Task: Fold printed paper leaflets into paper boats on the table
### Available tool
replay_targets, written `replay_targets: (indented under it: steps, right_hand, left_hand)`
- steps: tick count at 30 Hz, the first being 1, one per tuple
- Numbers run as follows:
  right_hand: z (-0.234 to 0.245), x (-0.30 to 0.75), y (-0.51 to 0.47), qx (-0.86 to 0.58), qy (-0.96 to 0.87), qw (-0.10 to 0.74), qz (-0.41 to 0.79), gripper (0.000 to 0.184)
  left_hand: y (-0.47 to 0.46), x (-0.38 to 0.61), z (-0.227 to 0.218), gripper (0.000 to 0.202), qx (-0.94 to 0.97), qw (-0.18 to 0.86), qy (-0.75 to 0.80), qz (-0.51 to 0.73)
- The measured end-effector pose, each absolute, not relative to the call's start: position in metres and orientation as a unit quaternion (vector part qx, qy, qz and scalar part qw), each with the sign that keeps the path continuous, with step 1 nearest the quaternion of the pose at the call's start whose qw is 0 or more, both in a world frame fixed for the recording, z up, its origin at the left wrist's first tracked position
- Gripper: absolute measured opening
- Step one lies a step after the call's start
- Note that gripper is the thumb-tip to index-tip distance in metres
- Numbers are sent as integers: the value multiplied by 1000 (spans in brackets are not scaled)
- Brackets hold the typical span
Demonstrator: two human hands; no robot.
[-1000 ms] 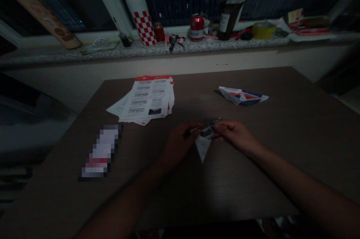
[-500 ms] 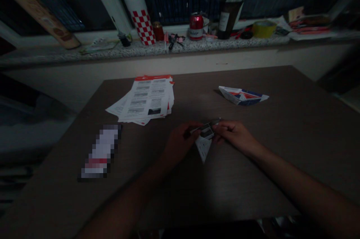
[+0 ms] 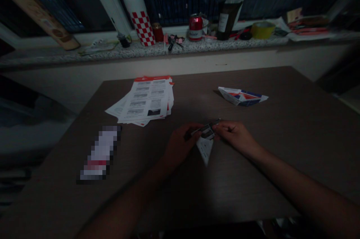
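Observation:
Between my two hands is a folded piece of printed paper [image 3: 206, 150], its pointed tip aimed toward me. My left hand [image 3: 181, 142] pinches its left side, the thumb lying on top. On the right side, my right hand [image 3: 234, 134] grips the paper's upper edge between thumb and fingers. Some of the fingertips and the paper's far folds are hidden or too dark to make out. Beyond my right hand a folded paper boat [image 3: 243, 96] in white, blue and red rests on the table.
A stack of printed sheets [image 3: 149, 100] lies at the back left of the dark table [image 3: 281, 179]. Nearer on the left is a blurred-out phone-shaped object [image 3: 99, 153]. Along the windowsill [image 3: 112, 53] stand a checkered bottle [image 3: 142, 25], a red can [image 3: 195, 29] and yellow tape [image 3: 263, 30].
The paper's pointed tip has shifted slightly right and toward me. Both hands keep their hold with hardly any movement.

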State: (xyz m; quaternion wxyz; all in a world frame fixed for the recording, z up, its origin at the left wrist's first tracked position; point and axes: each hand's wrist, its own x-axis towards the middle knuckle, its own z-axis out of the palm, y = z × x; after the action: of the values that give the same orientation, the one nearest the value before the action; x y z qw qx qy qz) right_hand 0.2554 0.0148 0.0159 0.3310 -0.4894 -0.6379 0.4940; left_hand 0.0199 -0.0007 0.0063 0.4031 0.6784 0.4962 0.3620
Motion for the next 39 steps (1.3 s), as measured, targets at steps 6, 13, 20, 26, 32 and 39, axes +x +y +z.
replay_targets:
  steps: [6,13,20,26,32,39]
  right_hand:
    - [10,251,14,-459,-559,386,572,45]
    - [6,258,15,-489,-567,397,530,42]
    - [7,256,15,-501,-563,410,513,44]
    - [6,250,11,-461,-539,361,606,36]
    - [8,250,10,-469,-588,351,558,28]
    - [9,252,10,-476,-646,343,489,34]
  left_hand:
    - [-1,20,7,24,674,401,497,370]
    - [-1,20,3,25,677,417,493,354]
    - [-2,22,9,23,675,417,498,350]
    - [1,18,6,23,654,407,505,389]
    - [1,19,7,23,652,416,503,384]
    - [6,15,5,24,658,475,481,331]
